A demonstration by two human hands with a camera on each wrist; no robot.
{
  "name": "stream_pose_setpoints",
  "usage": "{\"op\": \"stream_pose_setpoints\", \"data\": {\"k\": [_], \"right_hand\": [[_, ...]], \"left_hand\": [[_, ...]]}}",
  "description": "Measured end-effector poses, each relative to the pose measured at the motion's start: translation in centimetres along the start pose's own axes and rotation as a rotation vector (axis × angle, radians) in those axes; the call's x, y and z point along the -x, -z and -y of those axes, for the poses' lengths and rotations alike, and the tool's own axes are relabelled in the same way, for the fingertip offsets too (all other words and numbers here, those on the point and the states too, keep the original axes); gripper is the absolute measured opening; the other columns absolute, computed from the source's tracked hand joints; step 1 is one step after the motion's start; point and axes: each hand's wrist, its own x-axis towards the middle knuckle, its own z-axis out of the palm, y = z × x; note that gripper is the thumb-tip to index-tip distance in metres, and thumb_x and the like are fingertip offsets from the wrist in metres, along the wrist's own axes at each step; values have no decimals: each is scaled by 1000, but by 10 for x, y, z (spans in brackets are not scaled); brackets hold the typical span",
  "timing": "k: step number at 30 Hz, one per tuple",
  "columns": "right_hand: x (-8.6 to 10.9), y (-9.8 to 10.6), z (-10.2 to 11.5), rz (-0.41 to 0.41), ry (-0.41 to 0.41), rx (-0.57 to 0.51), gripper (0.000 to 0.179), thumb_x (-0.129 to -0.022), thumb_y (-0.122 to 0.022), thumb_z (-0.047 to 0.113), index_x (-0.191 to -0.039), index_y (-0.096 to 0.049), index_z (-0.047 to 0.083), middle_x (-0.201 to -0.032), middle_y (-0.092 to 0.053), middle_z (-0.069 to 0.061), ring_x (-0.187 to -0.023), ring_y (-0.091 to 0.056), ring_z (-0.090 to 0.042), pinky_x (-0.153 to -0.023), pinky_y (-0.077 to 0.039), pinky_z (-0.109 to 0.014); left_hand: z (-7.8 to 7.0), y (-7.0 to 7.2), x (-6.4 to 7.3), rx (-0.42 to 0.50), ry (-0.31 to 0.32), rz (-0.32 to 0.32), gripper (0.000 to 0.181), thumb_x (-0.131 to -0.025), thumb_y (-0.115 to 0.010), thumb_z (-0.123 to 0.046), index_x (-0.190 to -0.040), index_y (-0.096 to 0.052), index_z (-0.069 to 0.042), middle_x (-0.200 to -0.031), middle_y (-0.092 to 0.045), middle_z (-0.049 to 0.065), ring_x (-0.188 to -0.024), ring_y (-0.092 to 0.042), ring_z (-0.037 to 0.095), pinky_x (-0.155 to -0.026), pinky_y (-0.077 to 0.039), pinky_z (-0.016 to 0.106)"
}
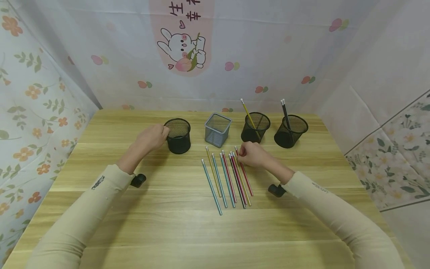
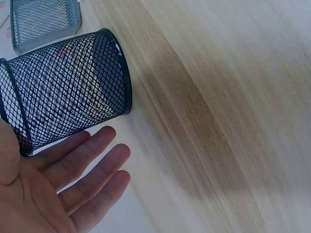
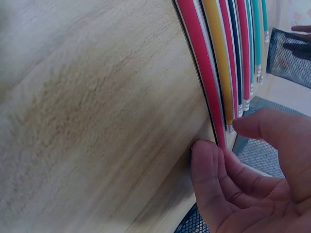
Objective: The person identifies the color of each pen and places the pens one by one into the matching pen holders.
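My left hand (image 1: 153,136) is at the left rim of a round black mesh pencil cup (image 1: 179,144). In the left wrist view the thumb lies over the rim of the cup (image 2: 73,92), and the other fingers extend along its outside. My right hand (image 1: 253,154) reaches down to the eraser end of a red pencil (image 1: 246,178), rightmost of a row lying on the table. In the right wrist view, fingertips touch the red pencil (image 3: 200,63) while the thumb stands apart, near the end of a yellow pencil (image 3: 219,53).
Several blue, yellow, red and black pencils (image 1: 215,194) lie side by side. A square grey mesh cup (image 1: 216,136) stands behind them. Farther right, one round black cup (image 1: 250,135) holds a yellow pencil, another (image 1: 285,138) black pencils. A patterned curtain (image 1: 262,52) hangs behind the table.
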Motion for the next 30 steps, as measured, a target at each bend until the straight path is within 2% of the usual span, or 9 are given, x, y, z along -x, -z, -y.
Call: {"op": "stream_pose_setpoints", "data": {"k": [4,8,11,22,30], "right_hand": [[-1,-1,3,1,-37,27,17,-90,-71,12,-78,-59,8,-68,-55,0,-60,-48,-16,-62,-43,-34],[-3,-1,6,22,-78,35,32,-85,-68,9,-59,-49,14,-52,-45,5,-48,-38,-11,-52,-35,-29],[-4,-1,9,42,-104,28,41,-85,-66,7,-50,-47,16,-43,-43,6,-42,-34,-9,-47,-30,-27],[-7,-4,15,63,-169,32,48,-90,-68,8,-49,-45,17,-43,-45,4,-41,-37,-10,-44,-29,-26],[-6,-3,16,50,-157,31,49,-91,-70,9,-49,-45,16,-42,-44,4,-40,-39,-10,-45,-31,-26]], "left_hand": [[0,0,1,0,3,18,41,-106,-23,-21,-72,-42,-8,-69,-37,6,-61,-30,20,-59,-30,37],[0,0,1,8,10,15,43,-106,-23,-23,-71,-43,-9,-68,-38,6,-60,-30,20,-59,-30,36],[0,0,1,6,11,10,43,-105,-23,-23,-70,-42,-9,-68,-38,6,-60,-31,20,-59,-30,37],[0,0,2,13,7,10,43,-105,-23,-23,-69,-41,-9,-68,-37,5,-60,-30,20,-59,-30,37],[2,0,0,14,-2,12,42,-106,-22,-22,-69,-40,-10,-67,-36,5,-60,-28,19,-60,-29,36]]}}
